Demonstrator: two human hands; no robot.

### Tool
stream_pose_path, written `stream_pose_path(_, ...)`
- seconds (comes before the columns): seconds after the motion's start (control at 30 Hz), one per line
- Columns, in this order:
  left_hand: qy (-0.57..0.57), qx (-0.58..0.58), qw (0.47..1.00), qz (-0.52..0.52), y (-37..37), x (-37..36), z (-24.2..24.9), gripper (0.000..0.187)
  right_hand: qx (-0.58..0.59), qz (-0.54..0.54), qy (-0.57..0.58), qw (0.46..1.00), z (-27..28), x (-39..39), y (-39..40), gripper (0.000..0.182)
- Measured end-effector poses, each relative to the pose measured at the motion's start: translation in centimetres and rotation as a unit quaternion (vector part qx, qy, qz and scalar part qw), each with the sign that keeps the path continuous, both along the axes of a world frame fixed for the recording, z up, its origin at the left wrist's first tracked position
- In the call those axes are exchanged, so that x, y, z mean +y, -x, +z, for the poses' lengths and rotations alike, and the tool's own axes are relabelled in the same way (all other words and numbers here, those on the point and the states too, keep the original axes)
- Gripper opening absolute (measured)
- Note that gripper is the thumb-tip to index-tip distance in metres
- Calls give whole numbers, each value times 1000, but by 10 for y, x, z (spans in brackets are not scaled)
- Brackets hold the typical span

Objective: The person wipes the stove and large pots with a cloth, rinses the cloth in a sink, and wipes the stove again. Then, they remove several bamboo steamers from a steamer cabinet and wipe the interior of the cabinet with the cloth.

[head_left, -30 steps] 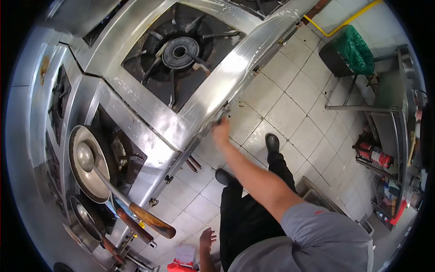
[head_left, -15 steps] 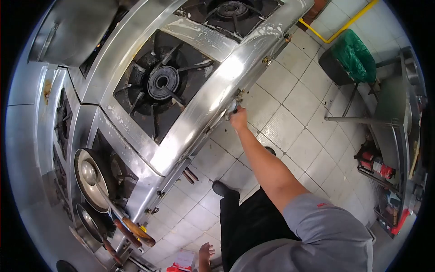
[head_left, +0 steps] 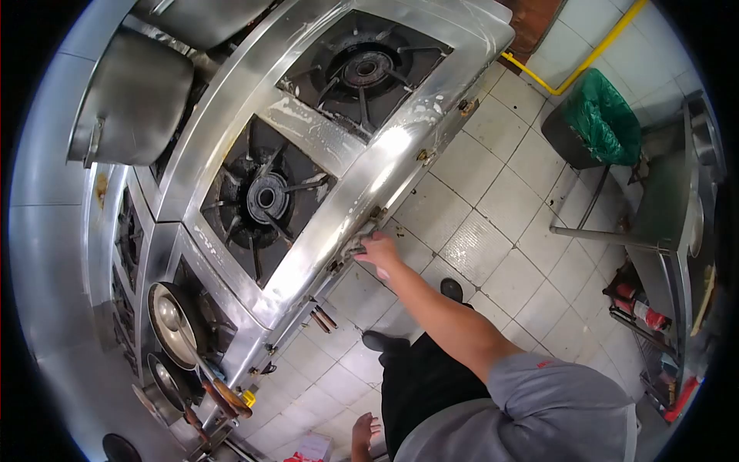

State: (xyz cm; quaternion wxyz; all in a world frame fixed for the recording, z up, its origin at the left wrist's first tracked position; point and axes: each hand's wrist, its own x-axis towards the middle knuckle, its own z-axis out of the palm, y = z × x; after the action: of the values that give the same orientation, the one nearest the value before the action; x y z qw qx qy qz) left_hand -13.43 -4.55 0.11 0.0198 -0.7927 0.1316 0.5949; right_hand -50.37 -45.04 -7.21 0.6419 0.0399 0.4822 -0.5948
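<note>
My right hand point(head_left: 377, 252) reaches to the front panel of the steel stove point(head_left: 308, 254), by its knobs point(head_left: 377, 213). Its fingers are closed on a small greyish pad point(head_left: 356, 245), mostly covered by the hand and pressed against the panel. White suds streak the steel around the burners. Two burners point(head_left: 266, 199) with black grates sit behind the panel. Low in the view, my left hand point(head_left: 366, 428) hangs beside my leg, fingers apart and nothing in it.
At the left, pans point(head_left: 175, 323) with a ladle point(head_left: 166, 313) rest on the stove, handles jutting past its edge. Large pots point(head_left: 131, 100) stand behind. A bin point(head_left: 593, 123) with a green bag and a metal table point(head_left: 654, 208) are at the right, over a tiled floor.
My right hand has slid along the front panel toward the lower left, still holding the greyish pad. The view has shifted, bringing more of the far burner and pots into sight.
</note>
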Motion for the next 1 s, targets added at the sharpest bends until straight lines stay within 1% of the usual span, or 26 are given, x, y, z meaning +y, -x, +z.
stream_pose_path(0.03,17,14,1000,19,7,-6,-2,46,10,25,-15,1000,43,0,23,36)
stream_pose_path(0.07,19,16,1000,16,11,-11,-4,46,20,49,-29,998,62,-2,42,31)
stream_pose_path(0.1,18,17,999,20,13,-15,-5,46,23,47,-28,998,60,-8,62,31)
stream_pose_path(0.13,16,18,999,25,13,-14,-8,45,26,-6,-23,999,56,-13,84,27)
stream_pose_path(0.17,11,19,1000,1,10,-12,-14,44,31,-59,-17,998,51,-19,105,25)
stream_pose_path(0.2,8,10,1000,5,16,-13,-13,45,35,-59,-18,998,42,-28,123,25)
stream_pose_path(0.27,3,0,1000,2,19,-15,-15,45,102,-82,-76,988,6,-42,144,23)
stream_pose_path(0.3,-13,1,1000,-7,20,-14,-20,46,102,-88,-78,988,-33,-43,140,23)
stream_pose_path(0.33,-29,1,999,-16,20,-16,-25,46,281,11,-85,956,-81,-45,134,26)
stream_pose_path(0.37,-31,1,999,-21,22,-20,-30,46,446,111,-92,883,-109,-44,128,29)
stream_pose_path(0.4,-38,14,999,-28,24,-26,-33,47,544,92,-100,828,-96,-37,114,30)
stream_pose_path(0.43,-46,29,998,-37,28,-35,-34,47,543,91,-109,828,-111,-38,104,30)
stream_pose_path(0.5,-57,43,995,-64,36,-59,-38,48,417,103,-28,903,-135,-39,97,28)
stream_pose_path(0.53,-50,56,995,-64,38,-73,-40,48,420,99,-32,901,-110,-36,103,28)
stream_pose_path(0.57,-41,69,995,-64,40,-86,-43,48,373,87,-42,923,-53,-31,113,29)
stream_pose_path(0.6,-33,65,994,-85,41,-100,-44,47,324,72,-51,942,-2,-29,124,30)
stream_pose_path(0.63,-34,68,993,-94,40,-114,-45,47,327,63,-56,941,29,-32,134,30)
stream_pose_path(0.7,-7,76,995,-70,38,-132,-46,46,290,-110,30,950,67,-38,156,27)
stream_pose_path(0.73,-1,86,993,-77,35,-140,-47,45,318,-109,5,942,72,-43,176,27)
stream_pose_path(0.77,-4,86,993,-85,30,-148,-51,45,345,-108,-17,932,71,-52,203,26)
stream_pose_path(0.83,0,86,991,-100,19,-160,-60,46,274,-115,-33,954,50,-67,251,27)
stream_pose_path(0.87,-3,83,991,-104,18,-167,-58,46,272,-117,-37,955,29,-74,272,27)
stream_pose_path(0.9,-8,71,991,-109,16,-173,-56,45,241,-113,-52,963,-1,-80,290,30)
stream_pose_path(0.93,-11,60,992,-114,18,-179,-53,45,210,-108,-67,969,-31,-82,296,32)
stream_pose_path(0.97,-13,59,991,-115,15,-182,-52,45,209,-109,-68,970,-58,-82,286,32)
stream_pose_path(1.0,-12,56,992,-113,9,-184,-53,45,355,-81,-96,926,-83,-81,268,34)
